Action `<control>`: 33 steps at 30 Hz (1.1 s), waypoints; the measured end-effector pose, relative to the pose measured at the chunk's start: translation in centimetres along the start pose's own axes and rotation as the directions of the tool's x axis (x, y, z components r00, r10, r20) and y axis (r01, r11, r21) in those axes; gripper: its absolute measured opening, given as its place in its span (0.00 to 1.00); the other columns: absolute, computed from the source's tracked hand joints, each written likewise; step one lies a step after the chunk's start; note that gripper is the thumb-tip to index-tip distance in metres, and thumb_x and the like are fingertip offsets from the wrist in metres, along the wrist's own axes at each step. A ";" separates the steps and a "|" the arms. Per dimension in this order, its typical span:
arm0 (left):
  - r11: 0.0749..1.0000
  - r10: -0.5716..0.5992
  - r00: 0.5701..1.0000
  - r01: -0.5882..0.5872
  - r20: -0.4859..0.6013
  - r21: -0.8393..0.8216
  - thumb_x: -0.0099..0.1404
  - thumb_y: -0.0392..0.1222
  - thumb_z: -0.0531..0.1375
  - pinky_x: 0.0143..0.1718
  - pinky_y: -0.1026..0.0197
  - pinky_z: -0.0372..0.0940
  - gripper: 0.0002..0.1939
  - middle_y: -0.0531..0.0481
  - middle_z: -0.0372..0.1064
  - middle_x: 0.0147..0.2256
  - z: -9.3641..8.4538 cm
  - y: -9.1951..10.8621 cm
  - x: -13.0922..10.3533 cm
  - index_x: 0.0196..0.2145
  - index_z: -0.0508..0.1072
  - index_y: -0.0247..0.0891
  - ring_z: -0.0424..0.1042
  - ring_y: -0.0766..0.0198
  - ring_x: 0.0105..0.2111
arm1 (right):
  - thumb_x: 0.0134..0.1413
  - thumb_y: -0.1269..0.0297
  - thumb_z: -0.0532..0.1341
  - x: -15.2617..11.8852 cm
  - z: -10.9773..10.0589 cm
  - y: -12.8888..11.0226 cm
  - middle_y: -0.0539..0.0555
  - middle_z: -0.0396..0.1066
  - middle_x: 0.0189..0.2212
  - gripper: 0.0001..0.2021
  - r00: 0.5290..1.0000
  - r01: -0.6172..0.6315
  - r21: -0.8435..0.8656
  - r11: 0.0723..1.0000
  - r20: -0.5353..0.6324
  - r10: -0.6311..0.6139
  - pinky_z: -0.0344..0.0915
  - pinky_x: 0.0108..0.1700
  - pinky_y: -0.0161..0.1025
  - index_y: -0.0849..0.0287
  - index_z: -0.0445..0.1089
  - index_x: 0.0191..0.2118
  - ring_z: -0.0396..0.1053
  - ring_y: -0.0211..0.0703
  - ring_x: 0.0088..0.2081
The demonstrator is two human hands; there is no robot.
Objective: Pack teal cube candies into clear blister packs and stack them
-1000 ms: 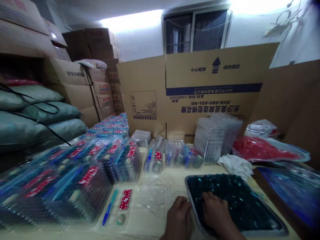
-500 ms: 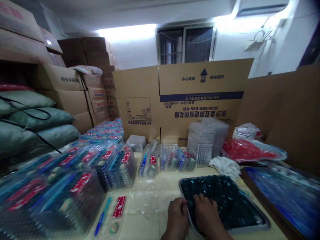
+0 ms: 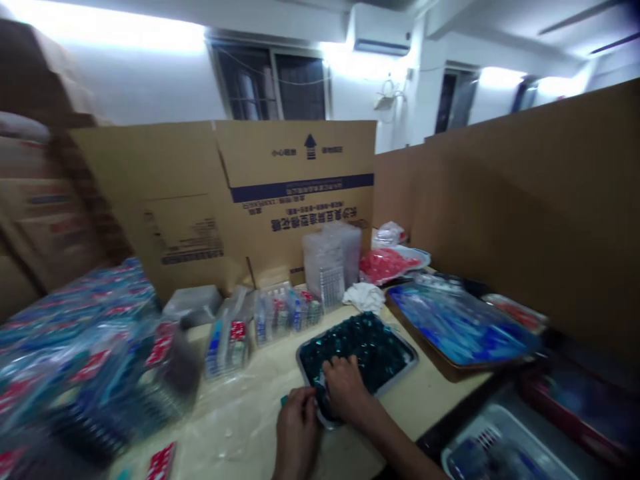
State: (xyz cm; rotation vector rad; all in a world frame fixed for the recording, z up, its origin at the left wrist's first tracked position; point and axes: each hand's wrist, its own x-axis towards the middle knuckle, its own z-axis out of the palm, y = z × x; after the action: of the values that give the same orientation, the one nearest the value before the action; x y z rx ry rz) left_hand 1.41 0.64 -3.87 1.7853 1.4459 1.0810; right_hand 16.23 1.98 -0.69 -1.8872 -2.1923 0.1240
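Note:
A grey-rimmed tray (image 3: 411,361) full of dark teal, shiny wrapped pieces lies on the pale table (image 3: 240,400). My right hand (image 3: 345,387) reaches over the tray's near left part, its fingers curled down among the pieces; what they grip is hidden. Just left of the tray's corner is my left hand (image 3: 299,420), fingers closed, with a bit of teal showing beside them. At the lower left, a red patterned card (image 3: 161,461) lies on the table, cut by the frame edge.
Filled clear packs (image 3: 100,373) crowd the left side. Clear trays (image 3: 333,267) are stacked behind. A white cloth (image 3: 365,297), red packets (image 3: 387,264) and a box of blue pieces (image 3: 460,327) stand beyond the tray. A white basket (image 3: 500,427) sits low right. Cardboard (image 3: 300,200) walls the back.
The view has swung to the right, bringing the blue box and the white basket further in. My right hand still reaches into the tray; my left hand stays beside it, now with teal showing.

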 end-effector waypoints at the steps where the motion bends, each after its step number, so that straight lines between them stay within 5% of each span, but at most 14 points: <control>1: 0.999 -0.015 1.000 0.015 0.001 -0.045 0.60 0.47 0.55 0.42 0.53 0.69 0.15 0.43 0.77 0.36 0.1 -0.1 0.2 0.35 0.78 0.40 0.76 0.53 0.38 | 0.49 0.75 0.58 0.0 -0.1 0.2 0.65 0.72 0.44 0.19 0.998 -0.027 0.020 0.999 -0.052 0.028 0.52 0.55 0.52 0.65 0.68 0.49 0.67 0.56 0.50; 4: 0.954 -0.139 0.989 0.146 0.044 -0.263 0.58 0.55 0.60 0.39 0.53 0.71 0.18 0.45 0.78 0.35 0.5 0.3 1.1 0.38 0.79 0.39 0.77 0.52 0.37 | 0.54 0.75 0.55 -0.2 -0.7 0.2 0.61 0.72 0.42 0.13 0.986 -0.076 0.117 0.990 -0.138 0.092 0.54 0.53 0.49 0.63 0.68 0.46 0.68 0.53 0.47; 8: 0.715 -0.323 0.925 0.377 0.199 -0.589 0.51 0.60 0.67 0.38 0.55 0.71 0.27 0.44 0.79 0.35 0.8 2.5 1.5 0.41 0.78 0.35 0.78 0.54 0.35 | 0.61 0.73 0.52 -1.6 -1.5 -1.2 0.57 0.71 0.41 0.09 0.983 0.014 0.239 0.971 -0.180 0.030 0.56 0.49 0.45 0.60 0.67 0.42 0.67 0.50 0.44; 13: 0.564 -0.422 0.886 0.423 0.193 -0.709 0.45 0.51 0.73 0.36 0.60 0.70 0.24 0.45 0.78 0.31 0.2 4.5 1.5 0.36 0.80 0.32 0.76 0.62 0.29 | 0.59 0.75 0.52 -3.1 -1.8 -2.1 0.59 0.70 0.43 0.10 0.990 0.106 0.270 0.957 -0.121 -0.075 0.57 0.48 0.44 0.61 0.67 0.43 0.65 0.50 0.45; 16: 0.501 -0.469 0.859 0.451 0.206 -0.739 0.45 0.45 0.74 0.34 0.63 0.70 0.19 0.48 0.77 0.29 0.3 4.7 2.5 0.34 0.79 0.31 0.74 0.67 0.27 | 0.59 0.74 0.52 -2.0 -1.4 -1.0 0.59 0.71 0.42 0.11 0.989 0.074 0.395 0.916 -0.146 -0.017 0.59 0.47 0.42 0.62 0.67 0.45 0.67 0.48 0.44; 23: 0.450 -0.377 0.890 0.417 0.255 -0.790 0.48 0.39 0.72 0.37 0.66 0.70 0.15 0.50 0.76 0.29 0.0 6.2 3.8 0.34 0.79 0.31 0.73 0.71 0.27 | 0.58 0.64 0.54 0.3 -0.5 1.1 0.49 0.70 0.28 0.06 0.964 0.030 0.814 0.580 -0.178 0.200 0.59 0.31 0.34 0.59 0.66 0.36 0.66 0.38 0.28; 28: 0.462 -0.395 0.903 0.357 0.172 -0.812 0.43 0.40 0.74 0.33 0.67 0.68 0.18 0.50 0.76 0.28 -1.0 5.8 3.2 0.34 0.79 0.32 0.72 0.71 0.26 | 0.56 0.64 0.55 -0.5 -0.9 -0.2 0.49 0.71 0.27 0.05 0.964 0.139 0.760 0.635 -0.251 0.090 0.59 0.33 0.35 0.57 0.67 0.35 0.67 0.38 0.29; 33: 0.635 -0.342 0.939 0.205 -0.033 -0.745 0.49 0.40 0.71 0.39 0.63 0.68 0.13 0.50 0.78 0.30 -1.3 4.4 2.0 0.35 0.80 0.35 0.74 0.67 0.30 | 0.57 0.62 0.55 -0.6 -1.4 -1.6 0.49 0.70 0.27 0.05 0.983 0.094 0.730 0.676 -0.175 0.052 0.59 0.32 0.35 0.56 0.65 0.34 0.68 0.40 0.29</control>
State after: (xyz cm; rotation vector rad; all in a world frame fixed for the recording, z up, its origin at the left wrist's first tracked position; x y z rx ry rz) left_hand 2.59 1.52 0.89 0.8716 1.0764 1.4097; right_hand 15.11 0.99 0.89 -1.3284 -1.6486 0.6971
